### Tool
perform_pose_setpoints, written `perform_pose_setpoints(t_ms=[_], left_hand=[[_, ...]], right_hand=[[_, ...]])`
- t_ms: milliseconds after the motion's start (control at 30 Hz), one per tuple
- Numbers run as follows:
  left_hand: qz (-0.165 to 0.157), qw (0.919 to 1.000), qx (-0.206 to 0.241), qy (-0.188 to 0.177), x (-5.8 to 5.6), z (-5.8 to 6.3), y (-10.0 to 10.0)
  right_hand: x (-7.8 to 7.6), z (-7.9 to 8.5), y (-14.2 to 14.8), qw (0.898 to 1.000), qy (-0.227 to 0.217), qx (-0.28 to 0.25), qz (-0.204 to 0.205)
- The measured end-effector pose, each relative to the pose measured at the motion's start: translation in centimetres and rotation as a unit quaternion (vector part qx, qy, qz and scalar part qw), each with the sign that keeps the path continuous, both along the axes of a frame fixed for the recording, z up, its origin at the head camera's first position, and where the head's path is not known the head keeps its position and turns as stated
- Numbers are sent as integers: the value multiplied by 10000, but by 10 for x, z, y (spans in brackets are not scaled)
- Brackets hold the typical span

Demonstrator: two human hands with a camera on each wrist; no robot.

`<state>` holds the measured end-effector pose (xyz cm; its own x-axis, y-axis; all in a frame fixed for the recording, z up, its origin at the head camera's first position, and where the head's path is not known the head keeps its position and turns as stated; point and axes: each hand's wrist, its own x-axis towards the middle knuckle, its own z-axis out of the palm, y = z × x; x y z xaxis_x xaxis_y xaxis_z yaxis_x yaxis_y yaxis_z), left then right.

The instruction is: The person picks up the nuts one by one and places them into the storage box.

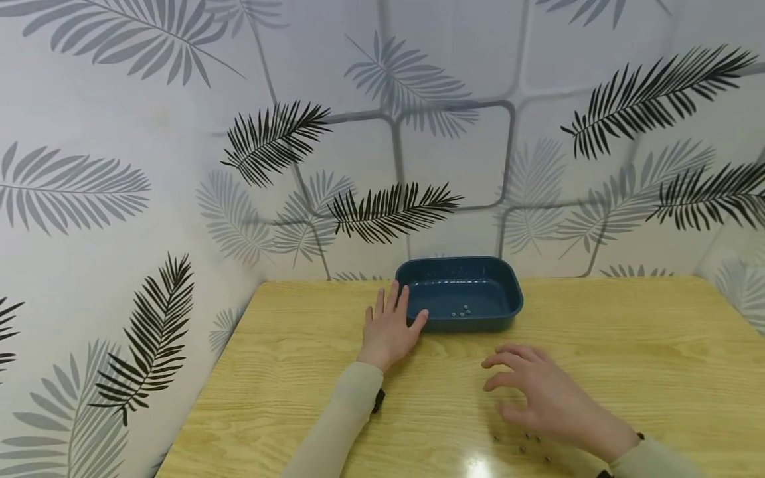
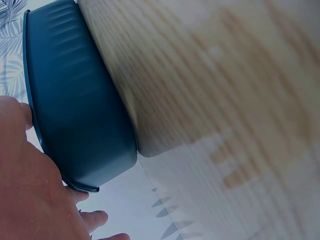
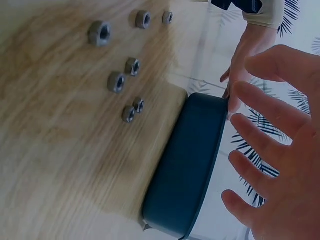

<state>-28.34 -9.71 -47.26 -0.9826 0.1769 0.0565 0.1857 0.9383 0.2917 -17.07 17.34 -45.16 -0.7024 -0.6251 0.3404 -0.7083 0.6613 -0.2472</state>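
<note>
A dark blue rectangular tray (image 1: 460,325) stands on the table near the wall, with several small metal nuts (image 1: 462,314) on its floor. My left hand (image 1: 391,332) rests at the tray's left end, fingers spread and fairly straight, touching the rim (image 2: 35,115). Above the table, to the front right of the tray, hovers my right hand (image 1: 546,395). Its fingers are apart and loosely bent, with nothing between them in the right wrist view. Several hex nuts (image 3: 116,81) lie scattered on the wood beneath it, some partly hidden by that hand in the head view.
The light wooden table (image 1: 287,358) reaches back to a wall (image 1: 454,159) papered with grey and black leaves. Another wall borders its left side. A glare spot (image 1: 478,465) shines at the table's front.
</note>
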Motion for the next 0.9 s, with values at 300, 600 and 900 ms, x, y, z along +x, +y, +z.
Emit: perform_pose_setpoints(t_ms=[300,600,900], left_hand=[[4,10000,12,58,-1,-1,0],[25,10000,6,59,0,-2,1],[49,10000,-21,37,0,-3,1]], right_hand=[[1,-9,-2,9972,-586,443,161],[3,-21,-4,9951,-821,511,211],[7,-25,-8,9903,-1217,608,292]])
